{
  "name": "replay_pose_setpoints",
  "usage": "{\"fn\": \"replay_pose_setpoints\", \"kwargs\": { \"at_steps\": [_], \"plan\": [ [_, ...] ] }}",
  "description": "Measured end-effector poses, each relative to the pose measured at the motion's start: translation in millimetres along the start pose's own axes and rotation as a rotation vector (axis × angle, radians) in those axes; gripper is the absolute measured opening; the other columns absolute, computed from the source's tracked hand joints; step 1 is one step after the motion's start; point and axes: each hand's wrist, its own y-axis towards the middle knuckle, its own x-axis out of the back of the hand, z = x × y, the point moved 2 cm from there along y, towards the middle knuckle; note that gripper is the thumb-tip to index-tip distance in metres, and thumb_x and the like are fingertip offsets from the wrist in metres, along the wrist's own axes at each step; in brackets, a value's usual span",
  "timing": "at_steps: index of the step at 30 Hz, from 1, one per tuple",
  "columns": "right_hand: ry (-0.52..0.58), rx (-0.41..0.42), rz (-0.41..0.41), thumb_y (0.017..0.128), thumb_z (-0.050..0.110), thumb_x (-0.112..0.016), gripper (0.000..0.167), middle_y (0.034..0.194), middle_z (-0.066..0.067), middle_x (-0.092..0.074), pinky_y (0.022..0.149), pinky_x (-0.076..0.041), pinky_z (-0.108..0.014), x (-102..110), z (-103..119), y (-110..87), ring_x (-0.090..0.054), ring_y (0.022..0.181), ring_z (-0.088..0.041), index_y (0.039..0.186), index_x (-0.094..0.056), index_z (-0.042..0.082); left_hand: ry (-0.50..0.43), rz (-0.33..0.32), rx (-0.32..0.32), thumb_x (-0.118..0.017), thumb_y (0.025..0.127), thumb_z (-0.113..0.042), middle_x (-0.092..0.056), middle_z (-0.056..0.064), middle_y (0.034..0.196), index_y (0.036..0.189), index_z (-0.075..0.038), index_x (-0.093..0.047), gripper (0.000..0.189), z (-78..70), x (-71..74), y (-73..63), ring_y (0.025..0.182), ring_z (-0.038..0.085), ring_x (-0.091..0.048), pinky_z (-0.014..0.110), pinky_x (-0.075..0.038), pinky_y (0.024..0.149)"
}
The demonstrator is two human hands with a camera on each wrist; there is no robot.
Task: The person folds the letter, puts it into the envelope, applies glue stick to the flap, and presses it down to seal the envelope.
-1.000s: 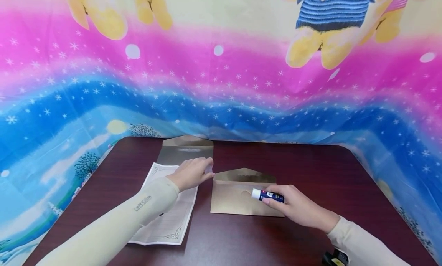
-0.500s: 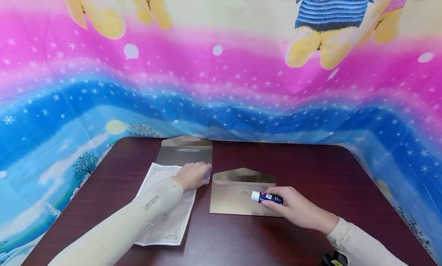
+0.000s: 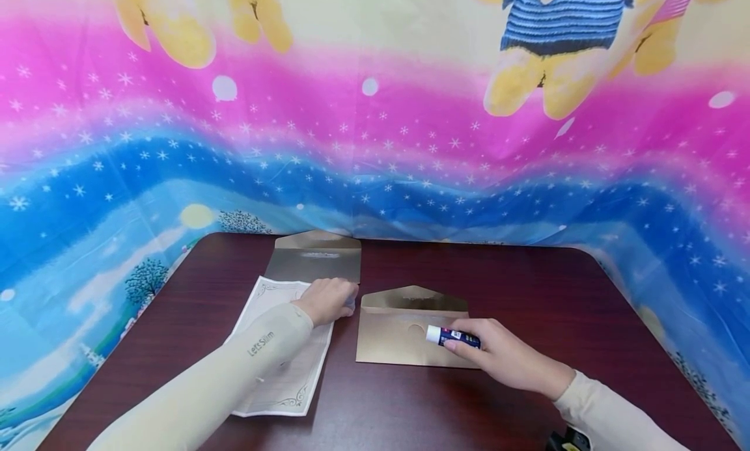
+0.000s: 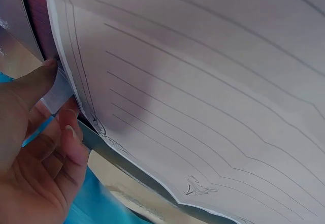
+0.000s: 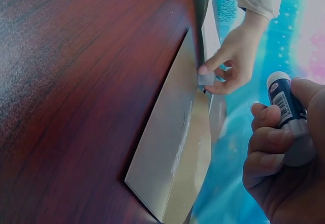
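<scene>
One glue stick (image 3: pixel 463 337) is clamped in the curled fingers of the right hand (image 3: pixel 505 355), near a gold envelope (image 3: pixel 387 337). A translucent cap (image 5: pixel 206 78) is pinched by the left hand (image 3: pixel 323 301).

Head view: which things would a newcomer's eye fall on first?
Probably the bright pink-and-blue backdrop behind the dark red table. Next, the nearer gold envelope, lying flap-open near the table's middle, and the blue glue stick that the right hand holds over its right side.
</scene>
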Motion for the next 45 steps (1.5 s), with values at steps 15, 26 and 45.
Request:
{"fn": "replay_pose_setpoints", "kwargs": {
  "at_steps": [15, 26, 45],
  "plan": [
    [-0.002, 0.025, -0.005, 0.102, 0.041, -0.057, 0.026, 0.082, 0.008, -0.059, 0.057, -0.048, -0.022, -1.8, 1.2, 1.8, -0.05, 0.066, -0.001, 0.106, -0.067, 0.017, 0.026, -0.015, 0.011, -0.083, 0.084, -0.026, -0.066, 0.0, 0.08, 0.084, -0.015, -0.064, 0.022, -3.6, 1.4, 0.8, 0.068, 0.017, -0.056, 0.042, -0.052, 0.065],
    [0.013, 0.014, -0.005, 0.101, 0.042, -0.059, 0.028, 0.087, 0.005, -0.062, 0.058, -0.049, -0.023, -2.0, 2.7, 2.1, -0.053, 0.069, -0.002, 0.109, -0.068, 0.017, 0.038, -0.072, 0.02, -0.077, 0.088, -0.04, -0.069, 0.005, 0.091, 0.102, -0.011, -0.065, 0.034, -5.3, 6.1, -5.0, 0.082, 0.027, -0.069, 0.046, -0.056, 0.068],
    [0.071, -0.058, -0.109, 0.102, 0.042, -0.057, 0.029, 0.082, 0.002, -0.058, 0.052, -0.045, -0.024, -3.5, 7.5, 8.2, -0.047, 0.061, -0.004, 0.111, -0.067, 0.016, -0.373, -0.179, 0.223, -0.065, 0.097, -0.036, -0.07, -0.007, 0.09, 0.102, -0.019, -0.069, 0.018, -36.7, 60.7, -27.4, 0.08, 0.011, -0.064, 0.038, -0.052, 0.075]
  ]
}}
